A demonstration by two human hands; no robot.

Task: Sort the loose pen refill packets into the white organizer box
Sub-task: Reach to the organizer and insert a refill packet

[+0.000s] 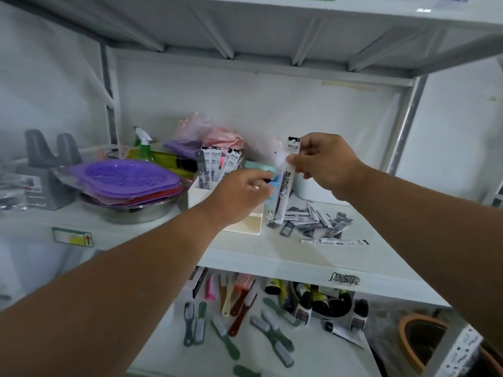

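Note:
My right hand [324, 164] pinches a long clear pen refill packet [285, 183] near its top, and it hangs upright above the shelf. My left hand [239, 194] reaches over the white organizer box [198, 194], fingers curled at a small blue object [275, 183] beside the packet; whether it grips it I cannot tell. Several refill packets [217, 165] stand upright in the box's back compartment. A loose pile of refill packets [315, 219] lies on the white shelf [272, 251] to the right of the box, with one long packet [334, 242] lying apart in front.
Purple plastic trays [122, 180] sit on a steel bowl [130, 210] left of the box. A green spray bottle [143, 145] and pink bags [215, 134] stand behind. A white tub [313, 191] is behind the pile. Brushes [231, 317] and bottles lie on the lower shelf.

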